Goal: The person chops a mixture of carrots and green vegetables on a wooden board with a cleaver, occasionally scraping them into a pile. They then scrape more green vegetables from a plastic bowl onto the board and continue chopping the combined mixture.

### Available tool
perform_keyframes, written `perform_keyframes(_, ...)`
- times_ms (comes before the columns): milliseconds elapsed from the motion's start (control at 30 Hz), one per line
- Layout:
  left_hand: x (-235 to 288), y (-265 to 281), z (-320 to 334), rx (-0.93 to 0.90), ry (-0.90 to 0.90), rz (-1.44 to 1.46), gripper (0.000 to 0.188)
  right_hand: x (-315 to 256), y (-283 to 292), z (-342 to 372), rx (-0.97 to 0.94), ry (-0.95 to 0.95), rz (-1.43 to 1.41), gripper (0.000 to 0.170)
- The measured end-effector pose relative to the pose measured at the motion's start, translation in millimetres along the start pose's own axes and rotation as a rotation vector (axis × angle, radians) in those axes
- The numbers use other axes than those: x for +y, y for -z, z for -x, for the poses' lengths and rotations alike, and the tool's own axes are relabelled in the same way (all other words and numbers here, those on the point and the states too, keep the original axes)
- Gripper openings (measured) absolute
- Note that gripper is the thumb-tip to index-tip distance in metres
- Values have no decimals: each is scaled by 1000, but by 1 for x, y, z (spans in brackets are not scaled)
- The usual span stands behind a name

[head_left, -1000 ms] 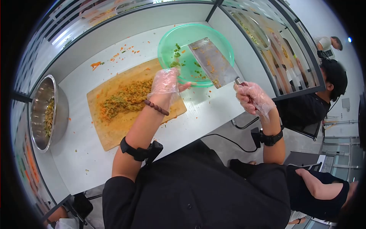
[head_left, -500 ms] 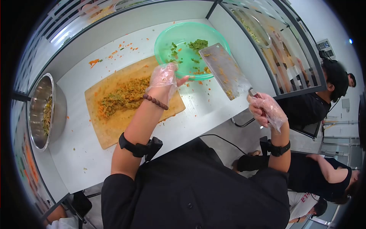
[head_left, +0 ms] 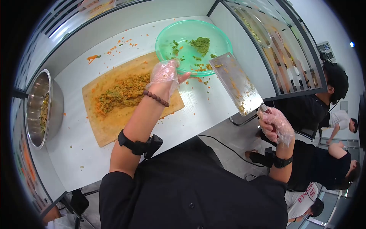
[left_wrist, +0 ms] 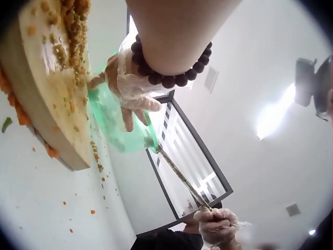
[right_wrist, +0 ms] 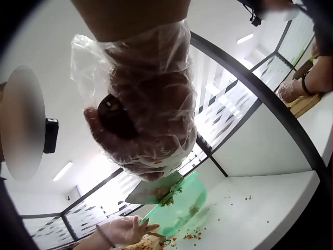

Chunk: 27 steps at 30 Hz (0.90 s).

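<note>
My gloved left hand (head_left: 164, 74) holds the near left edge of a translucent green basin (head_left: 218, 34), thumb lying outside the rim. A lump of chopped greens (head_left: 201, 44) and scattered bits lie inside. My gloved right hand (head_left: 278, 124) grips the handle of a cleaver (head_left: 237, 84), its broad blade smeared with food. The blade's far corner overlaps the basin's right rim in the head view; the handle end sits beyond the table's front edge. Left of the basin, a wooden cutting board (head_left: 108, 131) carries a pile of finely chopped orange and green vegetables (head_left: 124, 93).
A steel bowl (head_left: 57, 108) with shredded food stands at the table's left. Orange scraps (head_left: 91, 59) lie behind the board. Low partition walls (head_left: 251, 45) bound the back and right. Other people (head_left: 337, 80) are on the right, beyond the table.
My right hand has drawn the cleaver away from the basin, toward the right and nearer my body, uncovering the green lump. The left hand stays at the basin's rim.
</note>
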State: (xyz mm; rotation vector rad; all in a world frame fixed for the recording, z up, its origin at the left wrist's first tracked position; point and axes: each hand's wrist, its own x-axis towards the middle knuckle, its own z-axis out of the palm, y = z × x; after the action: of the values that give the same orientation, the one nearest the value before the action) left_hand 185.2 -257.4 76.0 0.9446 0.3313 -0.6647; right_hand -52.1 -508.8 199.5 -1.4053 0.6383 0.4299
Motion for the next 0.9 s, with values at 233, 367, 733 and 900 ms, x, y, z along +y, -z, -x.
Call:
perform_keyframes(233, -1, 1, -6, 0, -28, 13, 32, 6, 4, 20, 24, 19, -28, 34)
perform_keyframes(367, 3, -3, -2, 14, 0, 40, 32, 10, 7, 31, 56, 49, -44, 35)
perform_keyframes(733, -22, -18, -18, -169, -1, 52, 40, 35, 9, 32, 110, 321, -198, 37)
perform_keyframes(900, -29, -25, -11, -405, 88, -46, 63, 44, -13, 16, 139, 399, -224, 35)
